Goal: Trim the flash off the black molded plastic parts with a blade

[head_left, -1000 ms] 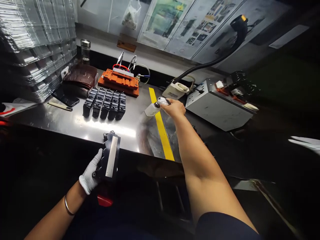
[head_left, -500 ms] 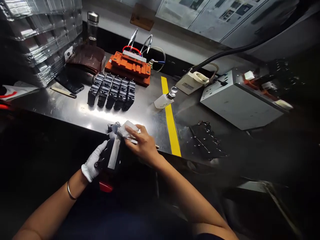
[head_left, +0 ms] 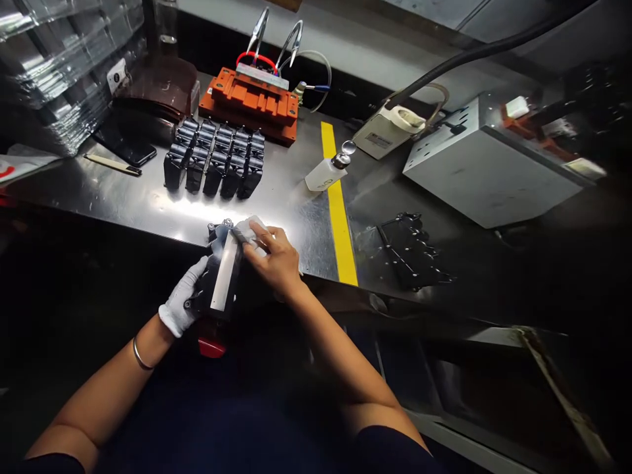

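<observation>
My left hand (head_left: 184, 299), in a white glove, grips the left side of a black molded part (head_left: 212, 270) with a pale, shiny strip down its face. The part is tilted, its upper end by the table's front edge. Bare and closed, my right hand (head_left: 274, 260) pinches a crumpled white cloth (head_left: 253, 229) against the part's upper right. The fingertips of the gloved hand are partly hidden by the part. Beyond the hands, several similar black parts (head_left: 214, 158) stand in a row on the metal table (head_left: 148, 207).
A white dispenser bottle (head_left: 326, 174) with its lid up stands by a yellow stripe (head_left: 340, 230). Behind the row sits an orange fixture (head_left: 251, 99). A grey box (head_left: 488, 164) and a flat black part (head_left: 412, 253) are at right; a phone (head_left: 126, 145) and stacked plastic trays (head_left: 74, 72) at left.
The view has shifted, so the table things sit higher in the picture. Both hands keep their holds; the cloth remains at the part's upper end.
</observation>
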{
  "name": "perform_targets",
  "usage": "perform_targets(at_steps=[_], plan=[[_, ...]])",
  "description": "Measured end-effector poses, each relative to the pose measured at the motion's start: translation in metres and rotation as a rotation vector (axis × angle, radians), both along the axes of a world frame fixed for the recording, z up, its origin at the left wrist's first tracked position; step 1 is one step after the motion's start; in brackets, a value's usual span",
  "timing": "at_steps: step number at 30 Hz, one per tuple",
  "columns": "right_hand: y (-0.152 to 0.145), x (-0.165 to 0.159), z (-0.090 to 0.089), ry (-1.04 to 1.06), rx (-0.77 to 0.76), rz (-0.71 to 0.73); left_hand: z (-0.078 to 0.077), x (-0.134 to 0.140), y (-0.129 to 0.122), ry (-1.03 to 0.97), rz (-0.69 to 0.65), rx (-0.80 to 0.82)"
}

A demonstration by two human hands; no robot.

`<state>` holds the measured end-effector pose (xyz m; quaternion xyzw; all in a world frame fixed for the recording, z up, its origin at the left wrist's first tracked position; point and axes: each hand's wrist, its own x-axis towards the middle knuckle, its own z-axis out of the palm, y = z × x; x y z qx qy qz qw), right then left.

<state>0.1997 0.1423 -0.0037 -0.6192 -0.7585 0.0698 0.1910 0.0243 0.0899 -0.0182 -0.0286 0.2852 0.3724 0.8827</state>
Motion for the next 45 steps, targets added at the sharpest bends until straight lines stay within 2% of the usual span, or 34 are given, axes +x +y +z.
perform_targets(at_steps=[2, 5, 9, 12, 14, 16, 19, 21, 25, 29, 31, 33, 36, 40, 42, 45], plan=[[0.001, -0.003, 0.003, -0.045, -0.011, -0.013, 0.001, 0.001, 0.001, -0.007, 0.008, -0.011], [0.004, -0.006, 0.007, -0.108, -0.017, 0.071, 0.002, 0.001, 0.003, -0.025, 0.049, -0.027], [0.001, -0.011, 0.010, -0.105, -0.059, -0.018, -0.001, 0.001, 0.005, -0.026, 0.027, -0.027], [-0.006, -0.017, 0.009, -0.127, -0.061, 0.132, -0.006, 0.000, 0.008, -0.086, 0.120, -0.039], [0.000, -0.019, 0.009, -0.093, -0.073, 0.180, -0.009, -0.003, 0.010, -0.099, 0.125, -0.025], [0.017, -0.015, 0.009, 0.000, -0.098, 0.081, -0.010, -0.007, 0.011, -0.082, 0.049, 0.010], [0.046, 0.004, 0.008, 0.115, -0.144, 0.018, -0.014, -0.013, 0.012, -0.085, -0.061, 0.062], [0.057, 0.024, 0.005, 0.139, -0.092, -0.017, -0.019, -0.017, 0.011, -0.119, -0.101, 0.089], [0.058, 0.068, -0.007, 0.116, 0.091, -0.177, -0.029, -0.020, 0.008, -0.171, -0.118, 0.120], [0.051, 0.100, -0.019, 0.033, 0.175, -0.195, -0.029, -0.018, 0.002, -0.121, -0.113, 0.102], [0.044, 0.105, -0.021, 0.026, 0.220, -0.214, -0.023, -0.017, -0.002, -0.069, -0.052, 0.087], [0.036, 0.104, -0.020, 0.061, 0.242, -0.239, -0.014, -0.014, -0.007, 0.017, 0.097, 0.098], [0.025, 0.092, -0.015, 0.144, 0.201, -0.206, 0.005, -0.008, -0.011, 0.238, 0.247, 0.204], [0.016, 0.067, -0.007, 0.286, 0.093, -0.033, 0.024, 0.002, -0.013, 0.613, 0.215, 0.455], [0.015, 0.055, -0.004, 0.314, 0.079, 0.072, 0.023, 0.006, -0.014, 0.773, 0.195, 0.518], [0.014, 0.040, -0.003, 0.242, 0.090, 0.164, 0.013, 0.008, -0.017, 0.948, 0.169, 0.516]])
